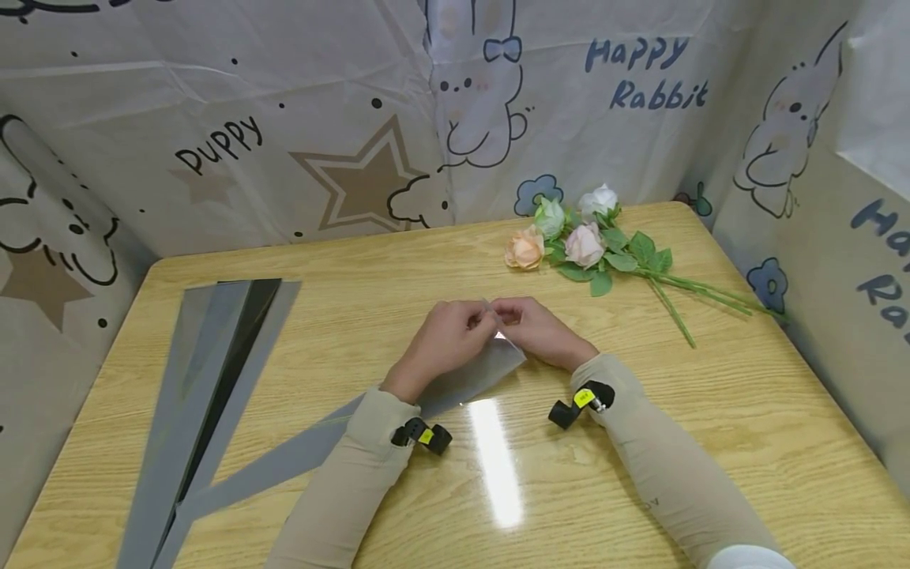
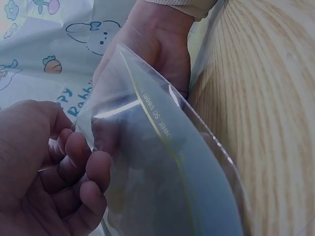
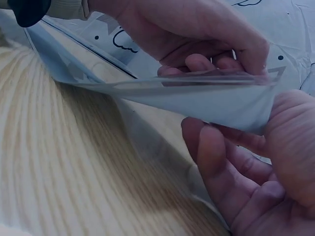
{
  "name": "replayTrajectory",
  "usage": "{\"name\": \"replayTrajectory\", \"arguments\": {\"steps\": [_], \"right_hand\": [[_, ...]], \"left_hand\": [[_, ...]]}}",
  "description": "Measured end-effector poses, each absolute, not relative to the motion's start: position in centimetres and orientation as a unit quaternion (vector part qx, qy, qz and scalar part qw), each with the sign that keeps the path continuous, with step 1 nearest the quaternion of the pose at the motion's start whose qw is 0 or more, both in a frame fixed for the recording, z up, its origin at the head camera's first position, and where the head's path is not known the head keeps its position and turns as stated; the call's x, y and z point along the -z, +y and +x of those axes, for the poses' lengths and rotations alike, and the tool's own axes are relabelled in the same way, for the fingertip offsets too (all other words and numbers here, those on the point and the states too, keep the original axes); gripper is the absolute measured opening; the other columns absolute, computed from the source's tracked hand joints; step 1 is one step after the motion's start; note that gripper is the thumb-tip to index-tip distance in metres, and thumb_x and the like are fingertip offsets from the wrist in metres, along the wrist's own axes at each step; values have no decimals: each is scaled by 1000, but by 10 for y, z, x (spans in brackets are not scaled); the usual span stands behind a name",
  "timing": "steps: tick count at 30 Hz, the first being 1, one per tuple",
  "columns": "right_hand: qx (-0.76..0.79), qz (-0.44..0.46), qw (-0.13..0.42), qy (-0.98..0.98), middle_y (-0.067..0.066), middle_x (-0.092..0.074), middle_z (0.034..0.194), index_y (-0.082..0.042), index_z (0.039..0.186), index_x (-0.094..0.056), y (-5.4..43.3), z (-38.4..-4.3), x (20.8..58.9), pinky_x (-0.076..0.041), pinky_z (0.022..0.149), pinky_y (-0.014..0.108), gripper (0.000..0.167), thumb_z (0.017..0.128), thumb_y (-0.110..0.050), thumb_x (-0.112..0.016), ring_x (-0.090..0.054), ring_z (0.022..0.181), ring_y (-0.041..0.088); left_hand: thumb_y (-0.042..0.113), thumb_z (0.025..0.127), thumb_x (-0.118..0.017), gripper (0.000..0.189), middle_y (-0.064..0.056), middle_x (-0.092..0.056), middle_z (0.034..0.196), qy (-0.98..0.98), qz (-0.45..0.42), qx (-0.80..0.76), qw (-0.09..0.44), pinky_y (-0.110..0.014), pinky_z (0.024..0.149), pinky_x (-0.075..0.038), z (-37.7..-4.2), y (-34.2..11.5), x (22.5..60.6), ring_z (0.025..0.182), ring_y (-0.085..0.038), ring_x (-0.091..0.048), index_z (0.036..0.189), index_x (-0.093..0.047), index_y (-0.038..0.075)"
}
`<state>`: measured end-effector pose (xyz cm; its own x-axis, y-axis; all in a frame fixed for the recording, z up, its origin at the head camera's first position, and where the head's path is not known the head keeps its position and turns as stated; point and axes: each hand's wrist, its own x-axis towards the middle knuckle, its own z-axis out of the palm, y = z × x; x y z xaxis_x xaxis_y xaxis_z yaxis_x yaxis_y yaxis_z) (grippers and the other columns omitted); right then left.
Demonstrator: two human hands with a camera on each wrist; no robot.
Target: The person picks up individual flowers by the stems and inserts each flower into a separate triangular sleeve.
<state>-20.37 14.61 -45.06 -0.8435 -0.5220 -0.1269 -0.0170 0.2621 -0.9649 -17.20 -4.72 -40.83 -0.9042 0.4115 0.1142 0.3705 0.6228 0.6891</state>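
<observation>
A grey translucent flower sleeve (image 1: 469,375) with a clear face is raised at its wide end over the middle of the table. Its narrow tail runs to the lower left beneath the left forearm. A gold line and small lettering show on the sleeve (image 2: 167,142) in the left wrist view. My left hand (image 1: 455,336) pinches the top edge between thumb and fingers. Right beside it, my right hand (image 1: 540,328) pinches the same edge near the corner. In the right wrist view the sleeve's rim (image 3: 216,101) passes between the right hand's thumb and fingers.
More grey and black flower sleeves (image 1: 220,356) lie fanned on the left of the wooden table (image 1: 341,300). Several artificial roses (image 1: 584,245) with green stems lie at the back right, the stems reaching the right edge. A printed cloth (image 1: 341,118) hangs around the table.
</observation>
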Motion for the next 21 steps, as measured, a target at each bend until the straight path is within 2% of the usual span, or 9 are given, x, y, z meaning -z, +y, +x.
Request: {"name": "replayTrajectory", "arguments": {"steps": [4,7,12,16,21], "right_hand": [[572,-188,225,766,18,-74,126,-3,134,-67,146,-203,449,-55,92,23,36,101,-17,-66,-69,104,9],[548,-205,217,781,13,-76,123,-6,129,-70,146,-203,449,-54,91,25,32,99,-17,-68,-68,102,10],[526,-216,195,799,3,-73,98,-9,104,-76,144,-204,450,-51,84,26,13,99,-15,-66,-61,87,13],[531,-190,179,806,-2,-66,85,-8,91,-73,145,-204,450,-47,77,25,14,99,-15,-63,-56,80,13],[572,-154,188,783,-6,-66,84,-3,97,-72,145,-203,451,-48,78,25,12,97,-14,-68,-57,83,12]], "left_hand": [[23,98,-51,33,5,-44,61,899,226,-374,33,-23,55,-29,-171,-47,408,55,-10,-37,66,-52,18],[23,100,-50,34,5,-42,59,898,239,-367,41,-23,54,-30,-171,-46,409,53,-10,-36,67,-51,17],[30,105,-52,36,6,-43,61,897,256,-358,39,-22,56,-31,-171,-44,411,55,-8,-37,71,-54,18],[32,106,-55,30,5,-52,64,895,256,-364,27,-21,57,-33,-171,-46,411,57,-8,-40,80,-62,18],[29,103,-61,18,2,-66,75,891,244,-382,10,-23,60,-44,-171,-47,411,64,-10,-53,92,-68,17]]}}
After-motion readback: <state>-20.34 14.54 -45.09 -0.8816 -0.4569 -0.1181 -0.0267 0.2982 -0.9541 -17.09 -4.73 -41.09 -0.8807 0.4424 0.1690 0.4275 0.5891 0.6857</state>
